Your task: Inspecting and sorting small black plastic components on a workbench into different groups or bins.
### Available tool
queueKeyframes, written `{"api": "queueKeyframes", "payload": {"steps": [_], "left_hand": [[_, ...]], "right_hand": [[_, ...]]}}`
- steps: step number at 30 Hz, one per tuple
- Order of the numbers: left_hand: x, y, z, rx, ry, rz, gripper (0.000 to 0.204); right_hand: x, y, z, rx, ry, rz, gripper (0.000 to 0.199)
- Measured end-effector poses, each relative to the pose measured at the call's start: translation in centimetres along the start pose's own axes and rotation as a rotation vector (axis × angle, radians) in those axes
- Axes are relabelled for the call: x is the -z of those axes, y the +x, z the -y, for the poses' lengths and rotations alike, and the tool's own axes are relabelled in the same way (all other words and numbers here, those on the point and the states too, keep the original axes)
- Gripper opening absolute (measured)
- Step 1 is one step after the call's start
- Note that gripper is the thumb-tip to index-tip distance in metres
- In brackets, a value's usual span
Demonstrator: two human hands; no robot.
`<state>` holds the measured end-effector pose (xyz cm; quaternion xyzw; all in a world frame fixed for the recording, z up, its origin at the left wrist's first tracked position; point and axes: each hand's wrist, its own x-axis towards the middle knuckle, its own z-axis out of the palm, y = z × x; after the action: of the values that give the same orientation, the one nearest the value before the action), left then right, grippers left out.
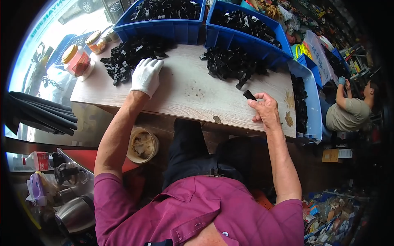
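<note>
Gloved left hand (146, 76) rests by black parts (127, 57); right hand (266, 110) pinches a black piece (249, 95).

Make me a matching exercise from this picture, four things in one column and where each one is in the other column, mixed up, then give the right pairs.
Things:
1. left hand
2. right hand
3. jar with yellow lid
4. round tub

Places:
A. below the near table edge
B. far left corner of the table
C. gloved, resting on the left pile of black parts
D. bare, pinching one small black part

Pairs: 1-C, 2-D, 3-B, 4-A
</note>
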<state>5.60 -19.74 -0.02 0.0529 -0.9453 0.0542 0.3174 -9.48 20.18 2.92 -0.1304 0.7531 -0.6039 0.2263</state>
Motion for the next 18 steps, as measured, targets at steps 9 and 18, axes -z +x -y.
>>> {"api": "queueKeyframes", "payload": {"steps": [9, 18], "left_hand": [[0.0, 1.2, -6.9, -0.08, -0.081, -0.041, 0.02], [1.9, 0.4, -9.0, -0.107, -0.137, 0.029, 0.026]], "right_hand": [[2.8, -0.1, 0.4, -0.075, 0.153, -0.097, 0.036], [13.5, 1.7, -0.7, -0.053, 0.325, -0.887, 0.027]]}}
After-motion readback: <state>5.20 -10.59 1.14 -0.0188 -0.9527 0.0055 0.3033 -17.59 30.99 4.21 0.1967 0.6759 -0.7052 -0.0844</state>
